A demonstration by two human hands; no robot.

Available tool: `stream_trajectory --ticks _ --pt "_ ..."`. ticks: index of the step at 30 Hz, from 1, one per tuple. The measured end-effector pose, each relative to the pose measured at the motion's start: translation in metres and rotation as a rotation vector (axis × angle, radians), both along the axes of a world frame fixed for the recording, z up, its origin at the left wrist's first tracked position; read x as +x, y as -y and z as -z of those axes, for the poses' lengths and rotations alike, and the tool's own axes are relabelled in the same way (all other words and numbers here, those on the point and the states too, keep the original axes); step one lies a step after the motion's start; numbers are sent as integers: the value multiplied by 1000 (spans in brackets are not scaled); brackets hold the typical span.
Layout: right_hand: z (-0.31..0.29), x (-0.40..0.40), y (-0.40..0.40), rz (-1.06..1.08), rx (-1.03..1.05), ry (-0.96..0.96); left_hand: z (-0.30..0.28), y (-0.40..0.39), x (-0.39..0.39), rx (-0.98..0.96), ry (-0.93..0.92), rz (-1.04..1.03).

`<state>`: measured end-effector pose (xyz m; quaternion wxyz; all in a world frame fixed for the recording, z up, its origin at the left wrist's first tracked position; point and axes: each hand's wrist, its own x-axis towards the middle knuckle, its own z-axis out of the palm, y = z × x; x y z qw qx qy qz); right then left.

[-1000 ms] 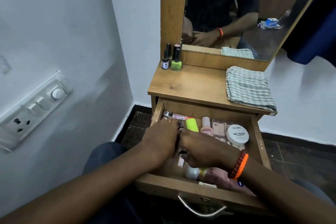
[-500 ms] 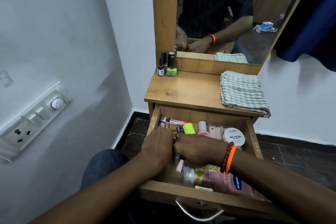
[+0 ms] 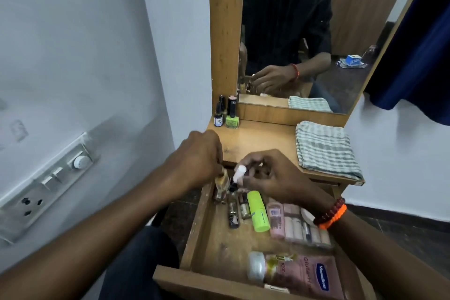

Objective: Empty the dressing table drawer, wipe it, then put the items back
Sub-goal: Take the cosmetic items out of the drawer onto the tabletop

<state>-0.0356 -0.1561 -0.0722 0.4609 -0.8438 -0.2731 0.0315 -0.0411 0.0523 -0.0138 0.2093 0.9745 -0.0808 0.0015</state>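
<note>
- Drawer (image 3: 214,248) pulled out toward the person, bare worn wood showing across its left and middle floor; part-emptied by the look of it, wiping not yet begun.
- Left in the drawer: small dark bottles (image 3: 237,209) at the back left, a smooth lime-green tube (image 3: 258,210) beside them, flat pink packets (image 3: 294,224) to the right, and a pink lotion bottle (image 3: 299,273) with a silver cap lying along the front wall, long axis left to right.
- Green tube and dark bottles lying with long axes running front to back.
- Left hand (image 3: 197,161) curled round small glassy bottles (image 3: 222,186), raised at the drawer's back-left corner, just below the bench edge.
- Right hand (image 3: 270,175) pinching a small white-capped bottle (image 3: 237,176), cap tilted up and left, touching or nearly touching the left hand's load.
- Bench (image 3: 260,139) directly ahead of and above both hands; bare patch of smooth wood just beyond the left hand, so left hand nearer the likely set-down spot.
- Already standing upright at the bench's back-left corner: a green nail polish (image 3: 231,119) and dark-capped bottles (image 3: 219,117), well apart from the hands.
- Folded striped cloth (image 3: 326,148), soft woven weave, on the bench's right side, nearer the right hand; untouched.
- Risk judged: several slick little bottles in one grip may slip.
</note>
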Motion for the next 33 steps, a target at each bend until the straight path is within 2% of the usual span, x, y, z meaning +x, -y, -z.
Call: stream_trajectory --ticks 5,10,18,33 --pt "-17 44 -9 287 130 151 -31 -4 48 -103 123 1" --pt "-15 88 -32 544 163 154 -29 -5 101 -147 132 -48" --pt "-5 116 -53 614 166 206 -10 -1 142 -129 178 -49" --pt "4 116 -63 680 211 236 1 -4 146 -139 253 -77"
